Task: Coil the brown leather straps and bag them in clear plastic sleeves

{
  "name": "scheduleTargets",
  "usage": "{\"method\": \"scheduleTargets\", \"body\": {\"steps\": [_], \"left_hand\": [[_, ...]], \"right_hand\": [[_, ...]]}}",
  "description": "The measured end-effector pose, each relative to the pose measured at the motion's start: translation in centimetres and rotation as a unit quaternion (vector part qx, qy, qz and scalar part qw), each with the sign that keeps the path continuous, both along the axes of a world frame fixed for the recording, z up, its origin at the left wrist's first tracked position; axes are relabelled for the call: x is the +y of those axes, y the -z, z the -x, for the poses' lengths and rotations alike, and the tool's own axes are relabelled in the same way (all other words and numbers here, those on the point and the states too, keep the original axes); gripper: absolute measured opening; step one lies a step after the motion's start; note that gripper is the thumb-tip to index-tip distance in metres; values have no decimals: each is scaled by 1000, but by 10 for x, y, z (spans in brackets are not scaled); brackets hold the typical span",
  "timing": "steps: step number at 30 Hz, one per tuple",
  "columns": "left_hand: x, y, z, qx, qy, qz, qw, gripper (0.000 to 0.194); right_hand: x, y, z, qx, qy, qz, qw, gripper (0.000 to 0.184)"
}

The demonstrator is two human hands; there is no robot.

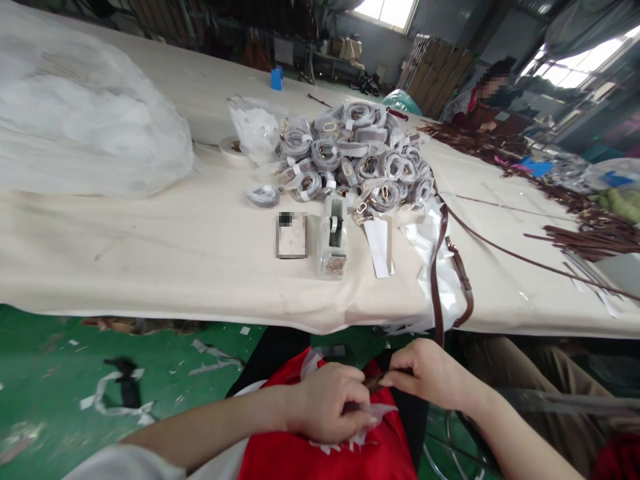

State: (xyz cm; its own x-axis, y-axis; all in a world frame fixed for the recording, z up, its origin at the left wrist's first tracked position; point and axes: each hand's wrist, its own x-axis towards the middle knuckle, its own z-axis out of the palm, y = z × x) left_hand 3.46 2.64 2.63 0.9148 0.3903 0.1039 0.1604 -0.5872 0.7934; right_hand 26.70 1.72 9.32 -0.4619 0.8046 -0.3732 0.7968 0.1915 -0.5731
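Note:
Over my lap, my left hand (pixel 333 403) is closed around a brown strap (pixel 373 385) and a piece of thin see-through plastic (pixel 384 410). My right hand (pixel 430 373) pinches the same strap between thumb and fingers, just to the right of the left one. Most of the held strap is hidden by my fingers. Beyond the right hand, another length of brown leather strap (pixel 436 287) hangs over the table's front edge, beside a buckled strap piece (pixel 465 283) and several white plastic sheets (pixel 425 243).
On the cream table (pixel 200 267) stand a tape dispenser (pixel 333 240), a pile of wrapped coiled straps (pixel 350 153), white paper strips (pixel 379 247) and a large plastic bag (pixel 90 120). Brown straps (pixel 595 243) lie at the right. A person (pixel 480 107) sits at the far right.

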Motion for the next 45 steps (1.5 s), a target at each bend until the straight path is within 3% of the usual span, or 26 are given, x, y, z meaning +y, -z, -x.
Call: {"method": "scheduleTargets", "body": {"steps": [7, 14, 18, 24, 29, 33, 42, 45], "left_hand": [[-1, 3, -1, 48, -23, -5, 999, 31], [1, -1, -3, 33, -7, 2, 999, 32], [2, -2, -4, 10, 1, 8, 1000, 31], [0, -3, -7, 11, -5, 3, 1000, 30], [-1, -2, -10, 29, -5, -11, 999, 27], [0, -3, -9, 33, -7, -12, 999, 26], [2, -4, -4, 39, -34, -16, 999, 31], [2, -3, -6, 55, -40, -10, 998, 34]], "right_hand": [[-8, -4, 9, -23, -31, -51, 998, 34], [-11, 9, 20, 52, -8, 11, 999, 30], [-8, 3, 9, 77, 10, 21, 997, 29], [-3, -7, -12, 42, -24, 17, 999, 37], [-8, 10, 5, 54, -34, -29, 998, 46], [-10, 20, 15, 93, -23, -24, 995, 46], [2, -5, -11, 96, 3, 17, 995, 22], [0, -3, -5, 53, 10, -17, 998, 21]]}}
